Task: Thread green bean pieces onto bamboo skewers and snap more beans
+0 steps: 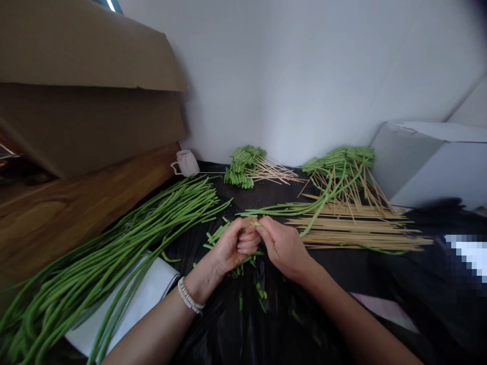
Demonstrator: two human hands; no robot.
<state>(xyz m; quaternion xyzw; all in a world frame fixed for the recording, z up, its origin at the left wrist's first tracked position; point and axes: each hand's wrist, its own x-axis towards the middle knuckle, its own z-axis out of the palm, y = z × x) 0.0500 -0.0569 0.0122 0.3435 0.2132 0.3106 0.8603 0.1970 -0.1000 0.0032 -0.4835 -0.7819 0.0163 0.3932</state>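
My left hand, with a beaded bracelet at the wrist, is closed with its fingers curled in. My right hand meets it at the fingertips, thumb and forefinger pinched. Between the two sets of fingertips shows a short bit of green stalk; most of it is hidden by the fingers. Under and behind my left hand lie cut green pieces, and a few more scraps are scattered nearer to me. Long green stalks, like long beans or garlic scapes, trail behind my right hand.
A big bundle of long stalks covers the left side, partly over a white sheet. Skewered green pieces and another such pile lie by the wall. Bare wooden skewers, a mug, a cardboard box and a white box surround them.
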